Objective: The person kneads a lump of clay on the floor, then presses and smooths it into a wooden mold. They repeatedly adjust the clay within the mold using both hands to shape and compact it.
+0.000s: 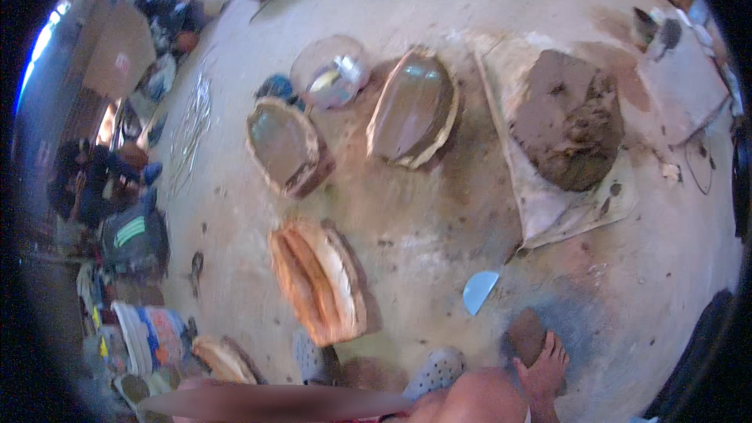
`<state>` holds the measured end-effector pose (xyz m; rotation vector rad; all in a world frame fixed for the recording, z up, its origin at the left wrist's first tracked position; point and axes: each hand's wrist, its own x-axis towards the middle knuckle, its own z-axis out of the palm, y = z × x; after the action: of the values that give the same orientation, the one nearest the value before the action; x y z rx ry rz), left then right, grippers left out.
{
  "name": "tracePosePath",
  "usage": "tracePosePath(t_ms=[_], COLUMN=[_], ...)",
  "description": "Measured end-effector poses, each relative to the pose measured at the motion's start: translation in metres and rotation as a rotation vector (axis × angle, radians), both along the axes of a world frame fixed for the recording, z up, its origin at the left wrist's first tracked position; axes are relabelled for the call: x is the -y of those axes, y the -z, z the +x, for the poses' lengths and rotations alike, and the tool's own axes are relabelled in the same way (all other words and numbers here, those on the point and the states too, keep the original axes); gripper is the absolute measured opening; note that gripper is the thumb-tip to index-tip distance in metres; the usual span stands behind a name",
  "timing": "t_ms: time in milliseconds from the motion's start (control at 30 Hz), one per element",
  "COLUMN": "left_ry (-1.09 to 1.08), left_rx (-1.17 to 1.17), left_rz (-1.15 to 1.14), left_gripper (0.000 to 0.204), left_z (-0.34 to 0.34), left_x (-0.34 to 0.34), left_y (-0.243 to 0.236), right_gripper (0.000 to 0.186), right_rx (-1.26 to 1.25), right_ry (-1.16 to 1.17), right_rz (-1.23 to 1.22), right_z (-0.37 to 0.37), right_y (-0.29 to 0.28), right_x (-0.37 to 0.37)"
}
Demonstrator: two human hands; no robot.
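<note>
Dusty concrete floor (439, 211), clay lump (570, 119) on sheet (548, 211), filled moulds (413, 108), hands out of view

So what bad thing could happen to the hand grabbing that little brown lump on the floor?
The right hand rests on a small clay lump, and a pale blue shard lies close by; its edge might cut the fingers. The clay-filled moulds sit on the floor near the feet, so a careless step could spoil them.
</note>
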<state>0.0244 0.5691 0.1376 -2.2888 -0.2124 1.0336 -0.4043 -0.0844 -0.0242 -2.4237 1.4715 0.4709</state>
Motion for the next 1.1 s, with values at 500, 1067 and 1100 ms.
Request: tracePosePath(t_ms=[500,1067,1100], left_ry=[-0.668,-0.844,-0.667], left_rx=[0.216,-0.175,-0.234], left_rz=[-1.01,-1.776,-1.828], left_gripper=[0.049,0.091,0.095], left_z=[-0.021,0.007,0.032], left_x=[0.057,0.146,0.128], left_y=[0.084,0.225,0.226], right_gripper=[0.111,0.114,0.112], right_rx=[0.258,0.61,0.567], right_ry=[-0.094,-0.396,-0.475], right_rz=[0.053,0.292,0.271], right_z=[-0.008,0.213,0.229], right_y=[0.013,-0.127,-0.142], right_x=[0.022,-0.099,-0.103])
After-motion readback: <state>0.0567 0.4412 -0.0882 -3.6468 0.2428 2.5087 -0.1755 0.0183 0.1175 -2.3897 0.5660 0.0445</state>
